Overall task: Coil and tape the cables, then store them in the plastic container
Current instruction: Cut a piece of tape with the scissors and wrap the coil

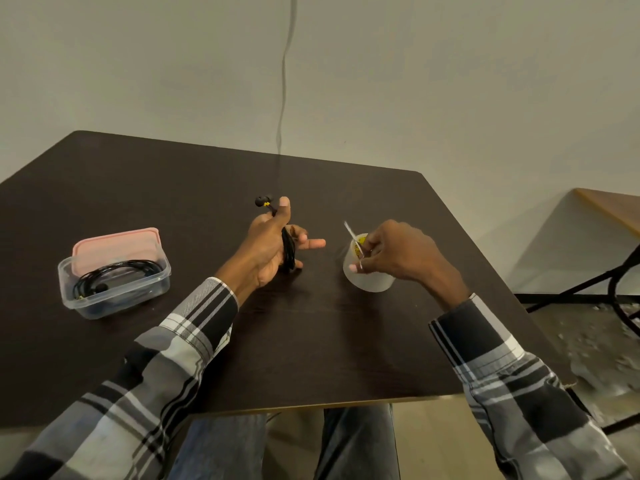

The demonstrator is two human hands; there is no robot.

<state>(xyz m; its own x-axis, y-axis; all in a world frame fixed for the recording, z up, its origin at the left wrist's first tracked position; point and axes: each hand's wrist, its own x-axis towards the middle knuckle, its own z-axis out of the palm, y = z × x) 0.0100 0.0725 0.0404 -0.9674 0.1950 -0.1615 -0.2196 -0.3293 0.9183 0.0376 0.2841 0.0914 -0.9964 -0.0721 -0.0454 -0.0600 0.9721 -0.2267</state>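
Note:
My left hand [268, 245] grips a coiled black cable [288, 252] above the middle of the dark table [311, 341]; its earbud end [262, 201] sticks up beside my thumb. My right hand [398, 251] rests on a roll of clear tape [367, 275] standing on the table and pinches a lifted strip of tape [352, 237]. At the left stands a clear plastic container [114, 292] with another coiled black cable [110, 271] inside.
A pink lid [117, 245] leans in the back of the container. A thin cord [284, 81] hangs down the wall behind the table. A second table [609, 206] and black chair legs [620, 289] are at the right.

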